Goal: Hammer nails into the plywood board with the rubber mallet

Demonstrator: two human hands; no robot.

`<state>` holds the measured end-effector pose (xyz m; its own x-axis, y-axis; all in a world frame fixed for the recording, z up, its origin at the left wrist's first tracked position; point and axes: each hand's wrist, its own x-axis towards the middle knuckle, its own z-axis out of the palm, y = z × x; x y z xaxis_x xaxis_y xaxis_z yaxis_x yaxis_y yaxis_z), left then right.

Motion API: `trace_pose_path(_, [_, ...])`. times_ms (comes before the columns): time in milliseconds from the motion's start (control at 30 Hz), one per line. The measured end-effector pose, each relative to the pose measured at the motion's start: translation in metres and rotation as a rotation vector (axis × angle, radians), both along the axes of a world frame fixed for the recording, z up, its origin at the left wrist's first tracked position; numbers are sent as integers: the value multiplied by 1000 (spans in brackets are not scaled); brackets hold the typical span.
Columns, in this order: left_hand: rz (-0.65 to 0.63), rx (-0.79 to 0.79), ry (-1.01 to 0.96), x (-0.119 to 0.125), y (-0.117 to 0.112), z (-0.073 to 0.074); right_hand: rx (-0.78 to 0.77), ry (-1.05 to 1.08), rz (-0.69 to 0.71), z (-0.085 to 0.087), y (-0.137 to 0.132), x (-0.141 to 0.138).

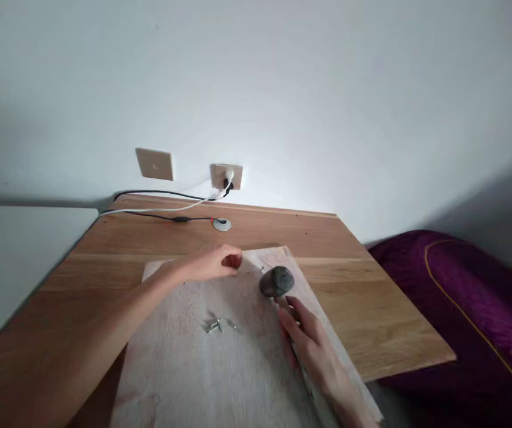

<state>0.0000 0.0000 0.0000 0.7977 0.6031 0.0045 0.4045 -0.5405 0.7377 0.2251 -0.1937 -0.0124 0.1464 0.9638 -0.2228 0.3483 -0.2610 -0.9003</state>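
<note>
A pale wooden board (185, 356) lies on the brown wooden table (372, 309). My left hand (214, 263) rests near the board's far edge with its fingers pinched together; what they pinch is too small to name. My right hand (305, 339) grips the handle of a hammer whose dark head (276, 282) sits just right of the left fingertips, low over the board. A small pile of nails (217, 324) lies on the board between my two forearms.
Black and white cables (162, 208) run along the table's back edge to a wall socket (226, 176). A round grommet (221, 224) sits in the tabletop. A purple cushion or blanket (474, 309) lies to the right of the table.
</note>
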Motion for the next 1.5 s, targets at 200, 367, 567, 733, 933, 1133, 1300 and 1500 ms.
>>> trace_pose_path(200, [-13, -3, -8, -1, -1, 3, 23, 18, 4, -5, -1, 1])
trace_pose_path(367, [-41, -9, -2, -2, 1, 4, 14, 21, 6, -6, 0, 2])
trace_pose_path(567, [-71, -4, -6, -5, 4, 3, 17, 39, -1, -2, 1, 0])
trace_pose_path(733, [-69, 1, 5, -5, 5, 4, 30, 26, 11, -3, 1, 0])
trace_pose_path(933, [-76, 16, -8, -4, 5, 5, 32, 22, 14, -3, 1, 1])
trace_pose_path(1133, [-72, 37, -21, -3, 5, 4, 5, 47, 1, -3, 1, 1])
trace_pose_path(1300, [-17, 24, -5, -2, 4, 3, 9, 37, 14, -4, 1, 1])
trace_pose_path(1500, [13, 7, 7, -1, 3, 0, 21, 38, 8, -5, 1, 2])
